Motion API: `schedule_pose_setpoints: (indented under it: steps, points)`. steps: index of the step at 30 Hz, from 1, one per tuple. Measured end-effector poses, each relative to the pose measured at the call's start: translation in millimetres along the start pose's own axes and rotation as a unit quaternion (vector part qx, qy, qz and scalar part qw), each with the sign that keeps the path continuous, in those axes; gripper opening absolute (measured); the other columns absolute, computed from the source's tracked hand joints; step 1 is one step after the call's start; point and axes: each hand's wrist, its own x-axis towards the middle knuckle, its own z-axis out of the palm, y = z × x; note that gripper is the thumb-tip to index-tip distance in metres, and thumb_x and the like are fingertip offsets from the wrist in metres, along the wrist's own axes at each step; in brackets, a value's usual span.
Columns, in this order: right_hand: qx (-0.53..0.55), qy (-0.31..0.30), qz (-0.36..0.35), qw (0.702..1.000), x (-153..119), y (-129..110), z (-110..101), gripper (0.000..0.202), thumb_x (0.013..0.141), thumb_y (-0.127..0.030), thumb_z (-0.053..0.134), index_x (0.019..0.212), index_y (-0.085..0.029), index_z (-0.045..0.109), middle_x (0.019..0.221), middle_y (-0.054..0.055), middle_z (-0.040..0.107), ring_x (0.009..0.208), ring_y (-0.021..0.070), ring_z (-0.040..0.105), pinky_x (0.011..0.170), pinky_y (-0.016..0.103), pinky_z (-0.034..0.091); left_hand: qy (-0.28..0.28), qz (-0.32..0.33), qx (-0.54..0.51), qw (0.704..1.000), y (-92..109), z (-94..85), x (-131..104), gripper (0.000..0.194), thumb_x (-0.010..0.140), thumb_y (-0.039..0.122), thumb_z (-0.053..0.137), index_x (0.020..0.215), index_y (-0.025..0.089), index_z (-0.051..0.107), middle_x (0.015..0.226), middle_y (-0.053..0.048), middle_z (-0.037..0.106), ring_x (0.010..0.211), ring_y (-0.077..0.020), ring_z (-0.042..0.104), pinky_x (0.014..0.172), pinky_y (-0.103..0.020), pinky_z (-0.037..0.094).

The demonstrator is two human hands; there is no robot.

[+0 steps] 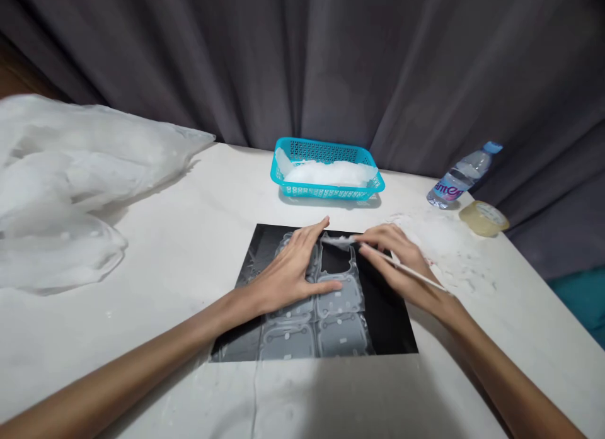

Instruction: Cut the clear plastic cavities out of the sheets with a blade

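My left hand (293,269) lies spread over a translucent plastic sheet (288,343) with rounded pad-like shapes in rows, on a black board (390,325). Its thumb rests beside an opening in the sheet where the black shows through. Just beyond that opening, my right hand (397,256) is closed around a thin white stick (416,275), which slants back toward the wrist. A small translucent piece (339,240) is raised at the right fingertips. Whether the fingers pinch it or the stick's tip lifts it, I cannot tell.
Behind the board stands a turquoise basket (326,192) holding white film-like pieces. Large clear plastic bags (70,174) with white contents lie at left. At right are a water bottle (456,181), a round yellowish container (483,218) and white scraps (449,253).
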Motion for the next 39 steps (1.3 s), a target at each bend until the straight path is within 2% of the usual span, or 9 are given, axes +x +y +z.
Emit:
schedule_pose_setpoints:
  steps: [3,5,6,9,14,20,27,30,39]
  points:
    - [0.059,-0.101,-0.001,0.993,-7.6,-23.6,2.5,0.028,0.104,-0.027,0.060,0.131,-0.031,0.067,0.109,0.003,0.064,0.101,0.0172,0.064,0.095,0.033,0.052,0.061,0.026,-0.029,0.997,2.3,-1.4,2.2,0.062,0.096,0.049,0.070,0.150,0.027,0.049,0.144,-0.012,0.058,0.134,-0.0313,0.053,0.114,-0.051,0.043]
    - [0.089,-0.099,0.024,0.991,-10.4,-25.9,1.9,0.033,0.105,-0.027,0.059,0.137,-0.033,0.063,0.103,0.001,0.063,0.091,0.0151,0.064,0.086,0.029,0.054,0.059,0.044,-0.065,0.995,4.5,-3.0,3.8,0.025,0.103,0.039,0.060,0.121,0.024,0.069,0.121,-0.007,0.069,0.115,-0.0253,0.064,0.103,-0.042,0.049]
    - [0.084,-0.078,0.035,0.993,-11.4,-22.3,1.5,0.031,0.105,-0.027,0.059,0.135,-0.032,0.063,0.101,0.001,0.064,0.088,0.0150,0.064,0.083,0.028,0.054,0.059,0.041,-0.087,0.994,5.7,-4.0,4.5,0.021,0.105,0.037,0.058,0.111,0.022,0.072,0.113,-0.006,0.071,0.107,-0.0231,0.067,0.098,-0.038,0.051]
    - [-0.030,-0.021,0.023,0.999,-15.3,0.8,1.9,0.019,0.107,-0.025,0.053,0.120,-0.025,0.067,0.104,0.005,0.065,0.091,0.0190,0.066,0.083,0.033,0.054,0.071,-0.029,-0.142,0.987,9.6,-6.9,5.8,0.024,0.104,0.041,0.059,0.105,0.020,0.072,0.104,-0.003,0.075,0.094,-0.0200,0.069,0.087,-0.031,0.051]
    - [-0.212,-0.106,-0.058,0.970,-26.1,32.3,0.7,0.027,0.107,-0.018,0.044,0.128,-0.021,0.061,0.106,0.011,0.065,0.097,0.0271,0.067,0.085,0.044,0.057,0.060,-0.093,-0.147,0.983,11.2,-9.3,5.4,0.029,0.101,0.048,0.060,0.105,0.021,0.071,0.096,0.000,0.075,0.081,-0.0174,0.066,0.078,-0.028,0.049]
    - [-0.225,-0.142,-0.031,0.963,-29.4,28.3,-16.0,0.065,0.090,0.004,0.039,0.148,-0.024,0.046,0.128,0.013,0.059,0.119,0.0302,0.061,0.095,0.050,0.058,0.067,-0.110,-0.162,0.978,8.1,-8.4,7.0,0.030,0.100,0.048,0.060,0.102,0.020,0.068,0.090,-0.001,0.070,0.077,-0.0169,0.062,0.074,-0.028,0.048]
    - [-0.152,-0.009,-0.066,0.986,-7.5,-2.2,25.7,0.035,0.106,-0.027,0.055,0.140,-0.018,0.054,0.125,0.014,0.067,0.115,0.0274,0.066,0.098,0.044,0.058,0.052,-0.073,-0.177,0.980,5.7,-7.0,13.7,0.030,0.091,0.048,0.071,0.093,0.018,0.067,0.083,0.001,0.062,0.075,-0.0160,0.055,0.069,-0.028,0.043]
    - [-0.169,0.027,-0.115,0.978,-5.0,-2.3,40.6,0.021,0.108,-0.021,0.051,0.123,-0.017,0.065,0.109,0.011,0.075,0.099,0.0246,0.071,0.091,0.041,0.058,0.045,-0.078,-0.144,0.985,6.7,-5.7,14.5,0.035,0.093,0.051,0.067,0.086,0.017,0.064,0.077,0.002,0.058,0.071,-0.0153,0.051,0.066,-0.028,0.040]
    - [-0.138,-0.009,-0.080,0.987,-6.2,1.4,43.7,0.021,0.108,-0.020,0.048,0.121,-0.018,0.064,0.106,0.011,0.073,0.096,0.0238,0.070,0.090,0.041,0.058,0.045,-0.059,-0.122,0.990,5.6,-4.8,17.2,0.024,0.095,0.043,0.065,0.099,0.020,0.066,0.089,0.000,0.068,0.078,-0.0178,0.060,0.074,-0.029,0.044]
